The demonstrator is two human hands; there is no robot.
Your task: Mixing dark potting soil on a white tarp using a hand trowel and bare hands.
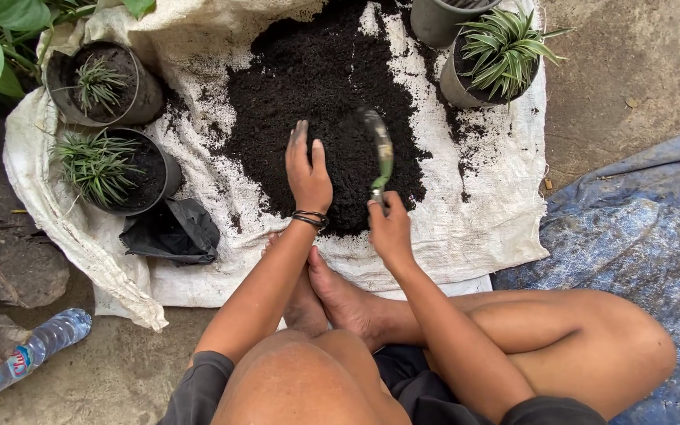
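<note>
While potted plants (104, 169) ring the soil (316, 86) — right hand (391, 232) grips a trowel (379, 157).

You've got two black pots with spiky green plants at the sack's left edge: one (102, 85) up top, one (116, 169) just below it. Crumpled black plastic bag (168, 230) sits right under the lower pot. Grey pot with a striped plant (488, 67) top right, another grey pot (444, 17) beside it, cut off by the frame. Plastic water bottle (25, 354) lies on the concrete bottom left. Blue tarp (639, 228) on your right.
</note>
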